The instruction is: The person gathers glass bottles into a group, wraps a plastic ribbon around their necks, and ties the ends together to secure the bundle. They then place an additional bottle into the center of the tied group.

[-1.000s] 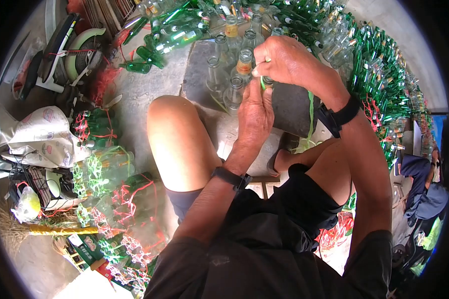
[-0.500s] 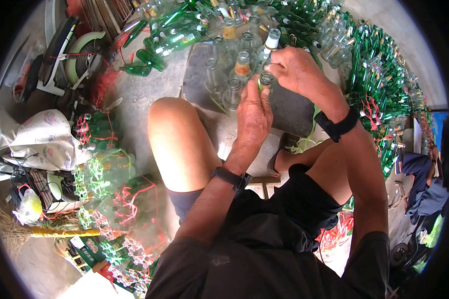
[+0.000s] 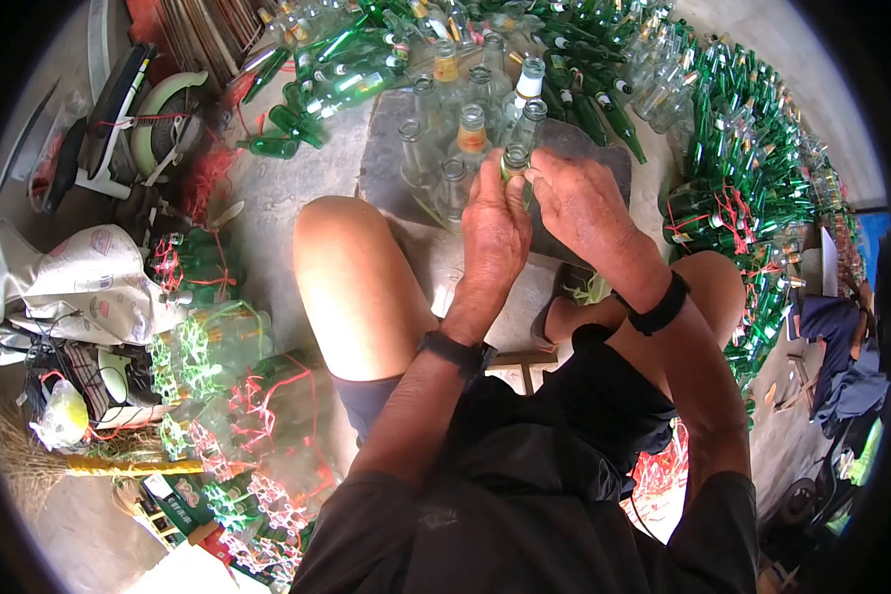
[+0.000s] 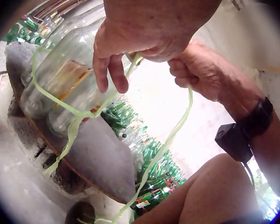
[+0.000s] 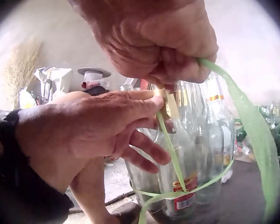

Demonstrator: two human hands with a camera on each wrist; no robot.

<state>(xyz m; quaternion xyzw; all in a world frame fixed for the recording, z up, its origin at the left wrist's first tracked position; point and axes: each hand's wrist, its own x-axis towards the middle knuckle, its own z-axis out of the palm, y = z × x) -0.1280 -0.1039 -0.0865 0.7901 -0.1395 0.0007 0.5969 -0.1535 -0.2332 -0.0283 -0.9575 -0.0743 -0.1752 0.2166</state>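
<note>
A group of clear glass bottles [image 3: 472, 141] stands upright on a dark slab [image 4: 100, 151]. Light green plastic strap [image 4: 154, 163] loops round the bottles' bodies and crosses at a front bottle with a red label [image 5: 185, 191]. My left hand [image 3: 495, 226] grips that bottle's gold-wrapped neck [image 5: 171, 111], its thumb pressing the strap against it. Just right of the neck, my right hand [image 3: 592, 210] has curled fingers round the strap. A long strap length [image 5: 252, 119] hangs from this fist.
Piles of green bottles [image 3: 762, 148] curve round the back and right. At left lie strapped bottle bundles [image 3: 208, 346], a white sack [image 3: 99, 277] and a wheeled thing [image 3: 158, 119]. My bare knee [image 3: 342, 238] is left of the slab. Another person [image 3: 846, 346] is at far right.
My right hand has come from above the bottle's mouth down toward my body, on the neck's right side. The mouth now shows. My left hand keeps its hold; my right knee has swung outward.
</note>
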